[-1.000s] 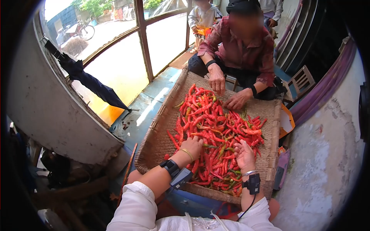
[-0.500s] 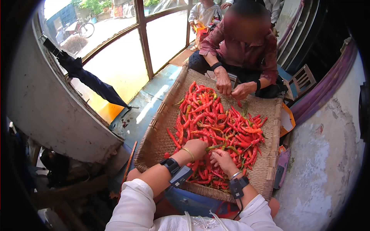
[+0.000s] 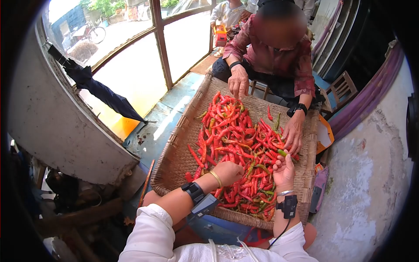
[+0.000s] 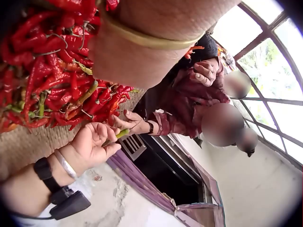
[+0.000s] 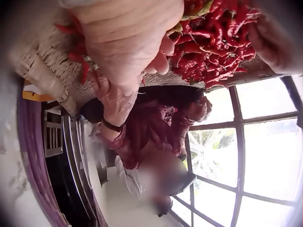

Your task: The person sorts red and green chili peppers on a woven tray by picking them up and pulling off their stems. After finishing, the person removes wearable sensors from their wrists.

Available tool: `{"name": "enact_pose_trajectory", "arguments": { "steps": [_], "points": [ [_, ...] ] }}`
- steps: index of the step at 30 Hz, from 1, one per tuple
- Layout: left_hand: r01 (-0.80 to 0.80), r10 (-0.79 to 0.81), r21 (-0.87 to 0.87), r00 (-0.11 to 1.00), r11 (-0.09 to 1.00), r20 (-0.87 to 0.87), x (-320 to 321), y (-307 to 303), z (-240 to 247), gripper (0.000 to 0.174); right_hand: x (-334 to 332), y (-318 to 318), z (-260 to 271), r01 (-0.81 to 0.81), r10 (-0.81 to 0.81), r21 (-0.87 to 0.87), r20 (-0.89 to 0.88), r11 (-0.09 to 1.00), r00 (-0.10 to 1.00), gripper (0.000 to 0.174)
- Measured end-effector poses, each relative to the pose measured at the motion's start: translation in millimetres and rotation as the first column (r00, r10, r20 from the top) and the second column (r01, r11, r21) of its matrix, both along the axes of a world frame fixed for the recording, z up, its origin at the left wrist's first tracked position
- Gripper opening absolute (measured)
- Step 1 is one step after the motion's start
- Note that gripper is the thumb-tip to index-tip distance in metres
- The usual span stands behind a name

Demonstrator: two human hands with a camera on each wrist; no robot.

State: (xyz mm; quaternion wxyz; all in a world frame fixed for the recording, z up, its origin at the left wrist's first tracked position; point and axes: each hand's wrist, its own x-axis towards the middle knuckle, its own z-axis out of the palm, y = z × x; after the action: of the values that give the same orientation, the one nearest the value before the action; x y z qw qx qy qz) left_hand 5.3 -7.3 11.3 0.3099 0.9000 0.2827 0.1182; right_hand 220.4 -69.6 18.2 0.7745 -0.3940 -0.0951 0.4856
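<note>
Red chili peppers, with some green ones among them, lie heaped on a woven tray. Over the near middle of the heap is my left hand, back upward; its fingertips are hidden, so whether they hold anything cannot be told. My right hand, at the heap's right side, pinches a green pepper between thumb and fingers, palm up. The left wrist view shows this right hand and the green pepper more closely. In the right wrist view, my right hand looms large above the tray.
Across the tray sits a person, one hand over the peppers near my right hand, the other at the far edge. A folded umbrella hangs at left by the window. A wooden chair stands at right.
My right hand has moved right from beside my left hand and now holds a green pepper. My left hand shifted slightly right. The other person's hands have separated, one reaching toward my right hand.
</note>
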Motion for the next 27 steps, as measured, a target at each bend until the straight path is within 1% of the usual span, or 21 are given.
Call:
{"name": "enact_pose_trajectory", "arguments": {
  "steps": [1,2,4,6,8,9,10,11,12,14,15,16,18,19,20,22,23,24,25,26,27],
  "points": [
    [-0.002,0.003,-0.008,0.999,1.0,0.039,0.1,-0.4,0.1,0.013,11.1,0.8,-9.4,0.042,-0.043,-0.007,-0.077,0.999,0.996,0.026],
    [-0.004,0.004,-0.007,0.999,1.0,0.041,1.1,-2.1,2.0,0.013,14.3,-0.1,-20.2,0.041,-0.042,-0.005,-0.075,0.999,0.996,0.026],
    [0.041,-0.016,-0.151,0.986,0.988,0.164,5.4,-10.0,9.9,0.016,7.6,-1.2,-26.0,-0.015,-0.004,-0.133,-0.137,0.991,0.991,0.027],
    [0.062,-0.027,-0.152,0.974,0.986,0.224,11.2,-21.3,18.2,0.018,-8.4,-1.5,-32.9,-0.216,0.202,-0.11,-0.121,0.97,0.972,0.024],
    [0.084,-0.037,-0.154,0.958,0.985,0.283,11.8,-28.0,18.7,0.02,-32.1,-0.9,-26.3,-0.362,0.373,-0.126,0.069,0.923,0.925,0.023],
    [0.098,-0.062,-0.134,0.966,0.986,0.251,11.7,-30.1,17.7,0.021,-43.3,-0.7,-25.4,-0.364,0.374,-0.128,0.069,0.923,0.925,0.023],
    [0.113,-0.086,-0.113,0.972,0.987,0.217,11.9,-30.9,17.1,0.021,-53.7,-0.2,-24.9,-0.442,0.471,-0.179,0.184,0.879,0.863,0.021],
    [0.107,-0.094,-0.147,0.992,0.983,0.088,11.4,-29.5,15.2,0.022,-60.1,0.5,-24.9,-0.508,0.56,-0.239,0.289,0.827,0.776,0.02],
    [0.107,-0.094,-0.148,0.992,0.983,0.088,9.6,-27.5,14.5,0.022,-62.4,0.8,-30.7,-0.508,0.561,-0.24,0.288,0.827,0.776,0.02],
    [0.17,-0.212,-0.185,0.949,0.968,-0.233,4.5,-23.7,13.5,0.018,-64.4,-1.4,-49.3,-0.507,0.647,-0.416,0.6,0.755,0.471,0.019],
    [0.173,-0.193,-0.088,0.915,0.981,-0.354,2.6,-25.5,10.7,0.018,-65.2,-3.2,-51.4,-0.457,0.626,-0.458,0.699,0.763,0.344,0.018],
    [0.174,-0.194,-0.088,0.915,0.981,-0.353,1.4,-26.4,0.9,0.018,-64.2,-4.7,-54.0,-0.455,0.626,-0.459,0.7,0.763,0.344,0.018],
    [0.291,-0.207,0.138,0.878,0.947,-0.431,-0.5,-25.9,-14.3,0.02,-63.7,-6.2,-54.4,-0.448,0.695,-0.588,0.71,0.673,0.113,0.02],
    [0.29,-0.207,0.137,0.879,0.947,-0.43,-0.6,-25.6,-14.6,0.02,-64.3,-7.2,-50.5,-0.447,0.685,-0.594,0.726,0.669,0.06,0.021],
    [0.317,-0.228,0.11,0.846,0.942,-0.482,-0.4,-24.3,-13.7,0.019,-65.5,-7.6,-44.5,-0.446,0.685,-0.595,0.726,0.669,0.059,0.021],
    [0.34,-0.247,0.083,0.811,0.937,-0.53,-0.6,-23.5,-10.9,0.019,-67.2,-8.4,-34.1,-0.512,0.582,-0.579,0.794,0.634,-0.177,0.022],
    [0.282,-0.186,0.102,0.824,0.954,-0.536,-0.7,-23.1,-11.6,0.018,-67.7,-9.4,-29.9,-0.512,0.58,-0.579,0.794,0.634,-0.18,0.022],
    [0.224,-0.124,0.122,0.832,0.967,-0.541,-1.1,-23.1,-9.1,0.018,-68.0,-10.5,-26.4,-0.511,0.607,-0.636,0.754,0.578,-0.253,0.023],
    [0.223,-0.123,0.122,0.832,0.967,-0.54,-2.3,-23.6,-5.9,0.018,-68.4,-11.3,-23.6,-0.504,0.627,-0.691,0.708,0.519,-0.325,0.025],
    [0.162,-0.046,0.166,0.836,0.973,-0.547,-4.1,-24.6,-1.9,0.018,-69.9,-11.1,-21.7,-0.504,0.627,-0.691,0.708,0.519,-0.326,0.025],
    [0.1,0.032,0.209,0.834,0.973,-0.551,-5.8,-24.8,2.3,0.018,-72.3,-10.8,-20.2,-0.452,0.637,-0.744,0.662,0.493,-0.394,0.03]
  ]
}}
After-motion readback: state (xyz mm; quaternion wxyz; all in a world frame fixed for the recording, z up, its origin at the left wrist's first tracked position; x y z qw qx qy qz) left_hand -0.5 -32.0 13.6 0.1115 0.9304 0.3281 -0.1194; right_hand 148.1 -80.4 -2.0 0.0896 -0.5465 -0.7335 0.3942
